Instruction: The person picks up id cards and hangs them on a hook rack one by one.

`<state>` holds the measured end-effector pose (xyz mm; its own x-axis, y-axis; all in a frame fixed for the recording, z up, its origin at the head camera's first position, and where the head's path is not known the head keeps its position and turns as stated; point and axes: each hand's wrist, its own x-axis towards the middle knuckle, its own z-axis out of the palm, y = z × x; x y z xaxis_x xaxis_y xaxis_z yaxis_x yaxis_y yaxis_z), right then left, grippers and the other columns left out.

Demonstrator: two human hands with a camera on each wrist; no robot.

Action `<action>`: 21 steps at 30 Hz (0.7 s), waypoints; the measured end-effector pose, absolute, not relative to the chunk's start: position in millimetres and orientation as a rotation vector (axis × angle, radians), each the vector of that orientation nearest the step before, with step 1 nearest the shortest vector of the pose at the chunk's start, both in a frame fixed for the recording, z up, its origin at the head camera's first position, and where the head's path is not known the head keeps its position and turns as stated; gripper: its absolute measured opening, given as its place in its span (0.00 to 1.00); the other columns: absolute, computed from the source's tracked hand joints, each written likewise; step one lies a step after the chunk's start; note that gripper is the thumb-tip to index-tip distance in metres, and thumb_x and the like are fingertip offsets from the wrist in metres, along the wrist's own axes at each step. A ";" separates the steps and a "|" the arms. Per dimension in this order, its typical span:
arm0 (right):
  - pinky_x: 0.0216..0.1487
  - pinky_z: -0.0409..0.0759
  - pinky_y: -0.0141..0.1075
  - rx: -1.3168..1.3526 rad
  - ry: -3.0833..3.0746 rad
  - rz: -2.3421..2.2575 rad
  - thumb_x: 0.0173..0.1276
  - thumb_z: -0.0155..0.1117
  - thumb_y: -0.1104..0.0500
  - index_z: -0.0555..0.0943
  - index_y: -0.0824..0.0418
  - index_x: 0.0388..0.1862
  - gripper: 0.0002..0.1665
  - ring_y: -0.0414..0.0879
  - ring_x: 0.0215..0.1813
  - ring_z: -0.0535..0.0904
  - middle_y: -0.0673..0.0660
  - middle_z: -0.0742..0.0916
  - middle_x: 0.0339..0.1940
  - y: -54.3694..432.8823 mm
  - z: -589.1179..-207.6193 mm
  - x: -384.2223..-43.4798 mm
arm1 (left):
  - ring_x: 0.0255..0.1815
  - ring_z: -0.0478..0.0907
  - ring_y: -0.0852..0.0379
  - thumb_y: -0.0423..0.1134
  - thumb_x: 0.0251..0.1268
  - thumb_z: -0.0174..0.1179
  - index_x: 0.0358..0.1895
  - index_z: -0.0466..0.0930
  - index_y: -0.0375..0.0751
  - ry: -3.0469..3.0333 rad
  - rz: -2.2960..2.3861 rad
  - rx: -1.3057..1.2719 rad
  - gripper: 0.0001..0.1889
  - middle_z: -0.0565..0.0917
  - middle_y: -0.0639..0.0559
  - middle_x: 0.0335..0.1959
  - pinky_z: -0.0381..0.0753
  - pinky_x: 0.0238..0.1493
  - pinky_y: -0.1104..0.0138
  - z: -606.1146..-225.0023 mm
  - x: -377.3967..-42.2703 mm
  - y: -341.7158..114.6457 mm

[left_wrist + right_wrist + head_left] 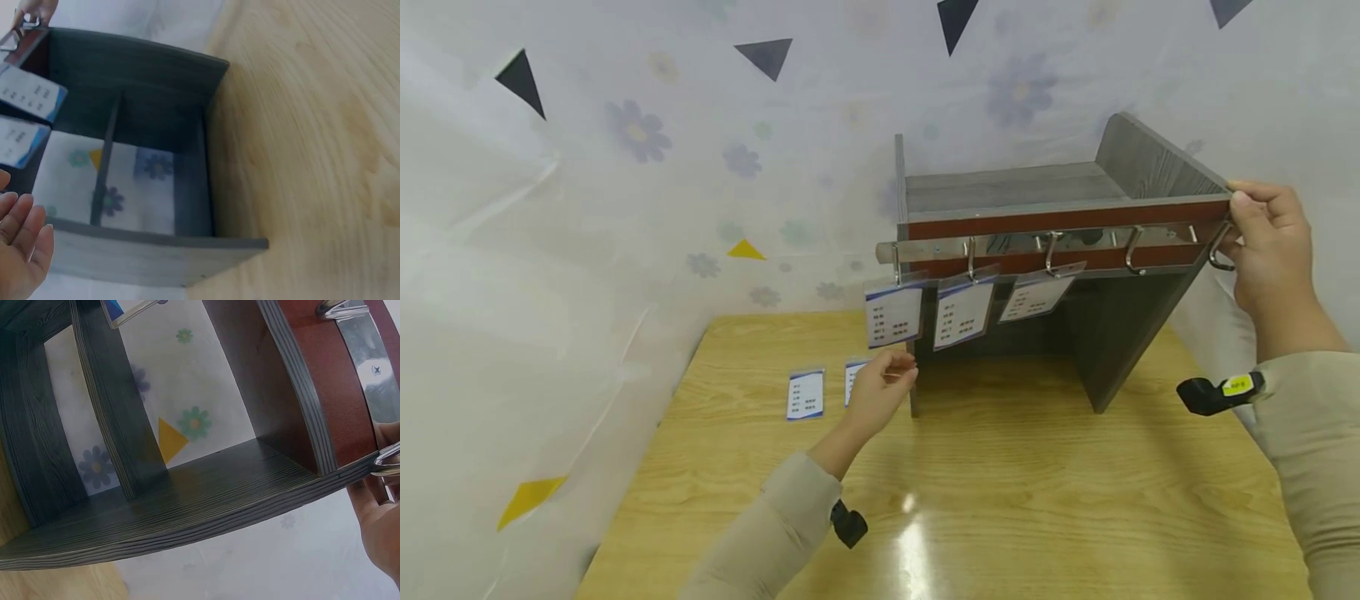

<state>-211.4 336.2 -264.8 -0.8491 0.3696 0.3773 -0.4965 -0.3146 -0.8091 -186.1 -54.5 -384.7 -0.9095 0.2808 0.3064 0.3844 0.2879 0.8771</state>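
A grey wooden shelf [1150, 158] with a reddish-brown front board carries a metal strip of hooks [1051, 250]. Badges in clear sleeves hang from three of the hooks: a left one [893, 317], a middle one [964, 312] and a right one [1037, 298]. My right hand [1273, 242] grips the shelf's upper right front corner, beside the last hook. Below the leftmost hanging badge is my left hand [880, 396], its fingers loosely bent and holding nothing. In the left wrist view, the left fingers [25, 225] are near the shelf's side, apart from the badges.
On the wooden table [737, 517], left of the shelf, lies a badge [805, 395]; another badge [852, 379] is partly hidden behind my left hand. A patterned white curtain [685, 208] surrounds the table. Two hooks at the right, including one hook [1135, 250], bear no badge.
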 end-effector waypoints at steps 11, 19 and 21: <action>0.28 0.74 0.27 0.204 -1.377 2.200 0.60 0.55 0.65 0.72 0.65 0.43 0.12 0.42 0.32 0.73 0.57 0.77 0.34 334.8 -266.4 -211.5 | 0.36 0.74 0.53 0.34 0.58 0.53 0.39 0.74 0.33 -2.534 -1.622 -0.320 0.08 0.78 0.47 0.33 0.74 0.38 0.65 -439.1 -204.1 -98.9; 0.28 0.74 0.27 0.220 -1.369 2.214 0.59 0.56 0.65 0.72 0.66 0.44 0.13 0.42 0.32 0.74 0.57 0.78 0.34 334.4 -264.5 -211.9 | 0.36 0.75 0.51 0.32 0.56 0.54 0.38 0.75 0.33 -2.585 -1.537 -0.089 0.08 0.79 0.45 0.33 0.75 0.37 0.64 -460.4 -215.0 -120.7; 0.28 0.74 0.27 0.210 -1.368 2.218 0.59 0.56 0.65 0.72 0.66 0.43 0.13 0.42 0.32 0.74 0.57 0.77 0.34 334.5 -264.1 -211.9 | 0.38 0.74 0.50 0.33 0.56 0.54 0.39 0.75 0.32 -2.617 -1.516 -0.026 0.09 0.78 0.45 0.34 0.75 0.38 0.63 -465.8 -217.1 -126.1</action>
<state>-211.9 334.5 -264.1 -0.8522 0.3482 0.3905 -0.5052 -0.3538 -0.7871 -217.1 -126.1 -465.8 -0.9930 -0.0436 0.1099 0.0736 0.4990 0.8635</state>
